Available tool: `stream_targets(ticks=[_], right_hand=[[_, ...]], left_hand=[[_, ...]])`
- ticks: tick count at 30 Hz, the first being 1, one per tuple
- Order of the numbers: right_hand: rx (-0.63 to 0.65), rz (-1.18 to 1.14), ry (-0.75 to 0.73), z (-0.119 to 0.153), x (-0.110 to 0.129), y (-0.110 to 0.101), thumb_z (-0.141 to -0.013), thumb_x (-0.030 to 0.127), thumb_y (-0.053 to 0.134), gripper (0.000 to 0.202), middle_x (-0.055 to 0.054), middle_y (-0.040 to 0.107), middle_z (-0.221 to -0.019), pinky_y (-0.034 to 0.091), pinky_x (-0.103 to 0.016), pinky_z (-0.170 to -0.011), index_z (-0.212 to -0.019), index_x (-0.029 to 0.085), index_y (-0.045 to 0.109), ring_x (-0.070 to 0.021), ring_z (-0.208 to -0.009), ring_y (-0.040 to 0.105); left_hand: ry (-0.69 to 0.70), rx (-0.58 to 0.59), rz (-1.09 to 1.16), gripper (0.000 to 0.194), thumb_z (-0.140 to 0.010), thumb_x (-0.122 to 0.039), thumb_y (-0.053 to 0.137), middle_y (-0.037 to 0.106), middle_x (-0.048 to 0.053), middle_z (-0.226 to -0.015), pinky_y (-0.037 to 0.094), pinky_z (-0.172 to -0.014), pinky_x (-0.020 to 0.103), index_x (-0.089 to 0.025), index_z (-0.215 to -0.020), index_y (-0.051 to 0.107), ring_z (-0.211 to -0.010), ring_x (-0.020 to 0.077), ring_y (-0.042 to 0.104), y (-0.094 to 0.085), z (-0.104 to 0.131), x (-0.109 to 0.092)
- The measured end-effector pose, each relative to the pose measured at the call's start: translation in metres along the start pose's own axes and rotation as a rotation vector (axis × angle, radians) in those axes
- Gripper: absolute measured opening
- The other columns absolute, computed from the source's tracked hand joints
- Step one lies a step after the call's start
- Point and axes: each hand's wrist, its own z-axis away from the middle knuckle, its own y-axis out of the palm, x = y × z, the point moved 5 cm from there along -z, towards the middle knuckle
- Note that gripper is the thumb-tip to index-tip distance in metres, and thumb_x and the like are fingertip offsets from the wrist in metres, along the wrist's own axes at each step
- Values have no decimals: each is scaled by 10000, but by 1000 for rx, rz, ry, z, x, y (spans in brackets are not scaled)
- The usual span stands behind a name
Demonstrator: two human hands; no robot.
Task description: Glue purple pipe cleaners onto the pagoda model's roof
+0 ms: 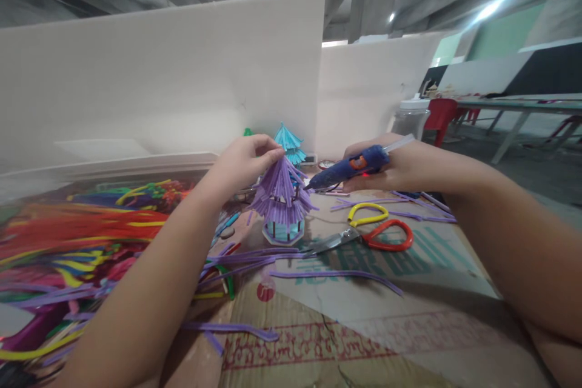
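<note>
A small purple pavilion model (pixel 282 209) with two tiers of roof strips stands upright on the cardboard. My left hand (pixel 254 157) pinches the peak of its roof between thumb and fingers. In my right hand (pixel 373 163) is a blue glue gun (pixel 348 168) with an orange label and a clear glue stick out of its back. Its nozzle points left and is close to the roof's right side; whether it touches I cannot tell. Behind the purple model rises a turquoise pavilion model (pixel 291 142), partly hidden. Scissors (pixel 359 235) with one yellow and one red handle lie in front of the model.
Purple pipe cleaners (pixel 336 274) lie scattered on the cardboard (pixel 409 315). To the left is a heap of coloured pipe cleaners (pixel 91 227). A clear jar (pixel 411 116) stands at the back right, and a pale board (pixel 159 79) closes off the back.
</note>
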Motion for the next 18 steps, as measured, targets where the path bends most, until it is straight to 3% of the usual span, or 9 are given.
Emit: stream_targets(ticks=[11, 18], right_hand=[[38, 35, 10, -1, -3, 3, -749, 619, 725, 419, -3, 699, -751, 414, -297, -590, -896, 227, 706, -182, -679, 606], [-13, -1, -37, -4, 1, 2, -762, 597, 728, 419, 23, 669, -713, 384, -274, -575, -982, 241, 723, -143, -639, 567]], left_hand=[[23, 0, 2, 283, -899, -413, 579, 706, 39, -836, 432, -683, 295, -156, -897, 697, -755, 165, 616, -1, -1, -1], [17, -8, 1, 282, -897, -414, 578, 709, 34, -836, 432, -685, 294, -163, -915, 706, -758, 165, 621, 0, 0, -1]])
